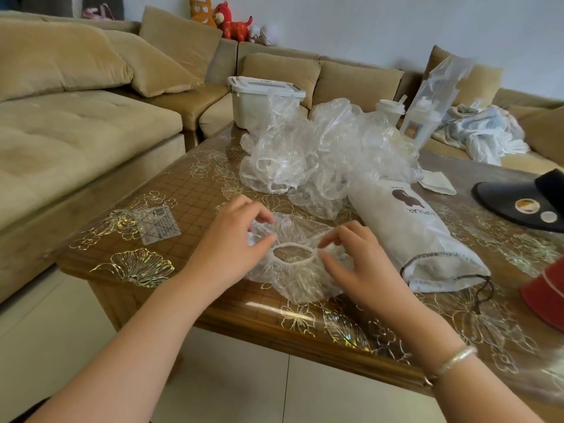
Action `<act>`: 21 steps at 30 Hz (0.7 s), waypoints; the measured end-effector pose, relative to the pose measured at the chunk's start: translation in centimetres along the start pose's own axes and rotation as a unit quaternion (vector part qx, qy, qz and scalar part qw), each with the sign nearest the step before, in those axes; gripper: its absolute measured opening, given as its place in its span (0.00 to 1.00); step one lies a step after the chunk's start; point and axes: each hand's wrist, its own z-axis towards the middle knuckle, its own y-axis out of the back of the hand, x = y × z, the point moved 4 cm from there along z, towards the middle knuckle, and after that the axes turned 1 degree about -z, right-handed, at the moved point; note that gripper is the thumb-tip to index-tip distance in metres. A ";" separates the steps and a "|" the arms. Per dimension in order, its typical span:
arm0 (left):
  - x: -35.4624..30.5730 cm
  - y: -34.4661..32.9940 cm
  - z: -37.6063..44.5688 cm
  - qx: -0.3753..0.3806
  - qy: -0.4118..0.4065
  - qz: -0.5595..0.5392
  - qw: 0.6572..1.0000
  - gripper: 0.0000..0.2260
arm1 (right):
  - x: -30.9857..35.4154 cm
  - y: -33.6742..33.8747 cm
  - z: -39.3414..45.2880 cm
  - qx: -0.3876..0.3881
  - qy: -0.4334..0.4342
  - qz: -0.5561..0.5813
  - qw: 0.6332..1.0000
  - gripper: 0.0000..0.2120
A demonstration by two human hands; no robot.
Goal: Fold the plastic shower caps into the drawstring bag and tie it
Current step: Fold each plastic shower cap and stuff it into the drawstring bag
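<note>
A clear plastic shower cap (297, 276) with a white elastic rim lies on the table near its front edge. My left hand (232, 239) pinches the cap's left side between thumb and fingers. My right hand (354, 257) pinches its right side at the elastic. Behind them sits a heap of several more clear shower caps (320, 148). To the right lies the white drawstring bag (409, 227), its mouth toward me, with a dark cord (482, 293) trailing out.
The wooden table (171, 190) carries a floral transparent cover. A white lidded box (259, 102) and a cup in a plastic bag (427, 108) stand at the back. A black cap (518, 203) and a red object (546, 294) lie at the right. A beige sofa (76, 132) wraps around.
</note>
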 end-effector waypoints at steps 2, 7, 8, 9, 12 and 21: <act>-0.4 -0.3 -0.8 0.044 -0.011 -0.034 0.998 0.07 | 0.0 0.0 -0.7 0.073 0.001 0.044 0.996 0.16; 0.1 -1.3 -2.1 0.138 0.004 -0.019 0.990 0.09 | -0.5 -0.2 -1.9 0.195 -0.001 0.021 0.981 0.29; 0.2 -1.3 -2.2 0.144 0.009 -0.020 0.989 0.10 | -0.6 -0.2 -1.9 0.202 0.000 0.014 0.979 0.29; 0.2 -1.3 -2.2 0.150 0.014 -0.027 0.988 0.12 | -0.6 -0.1 -1.9 0.201 0.004 0.005 0.980 0.27; 0.0 -1.3 -2.4 0.196 0.028 -0.013 0.980 0.23 | -0.6 0.0 -1.7 0.185 0.009 -0.027 0.982 0.24; 0.9 -0.9 -0.9 0.078 0.089 -0.041 0.992 0.02 | -1.8 -0.9 0.3 0.061 -0.163 0.129 0.976 0.16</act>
